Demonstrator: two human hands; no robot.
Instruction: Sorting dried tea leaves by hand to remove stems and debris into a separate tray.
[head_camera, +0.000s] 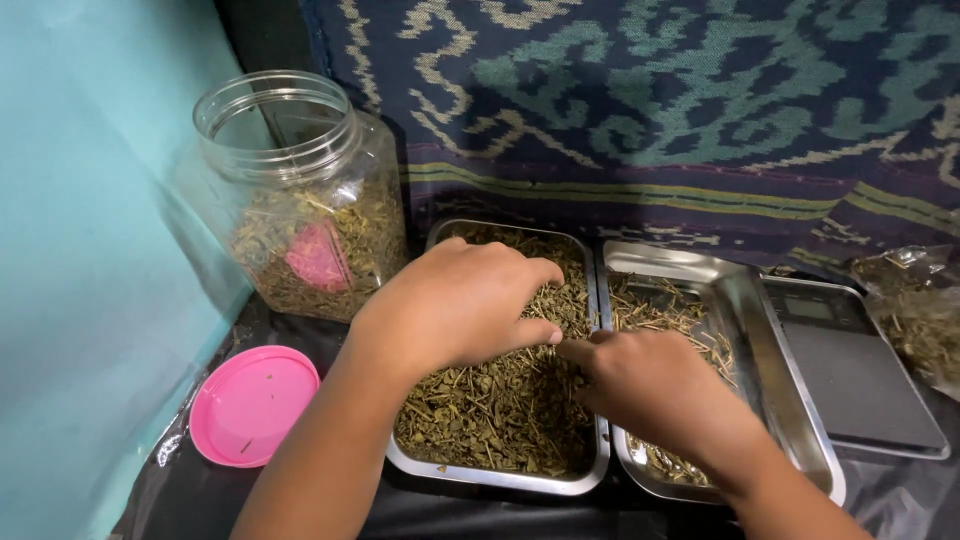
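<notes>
Hands — left hand (455, 305), right hand (655, 385) — sift dried herbs (500, 410) in steel tray (500, 478).

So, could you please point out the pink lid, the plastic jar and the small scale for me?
pink lid (252, 404), head view, middle of its flat face.
plastic jar (300, 215), head view, clear front wall.
small scale (858, 375), head view, dark weighing platform.

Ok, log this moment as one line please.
left hand: in left tray of dried herbs | right hand: over right tray | jar: open | pink lid: off
</notes>
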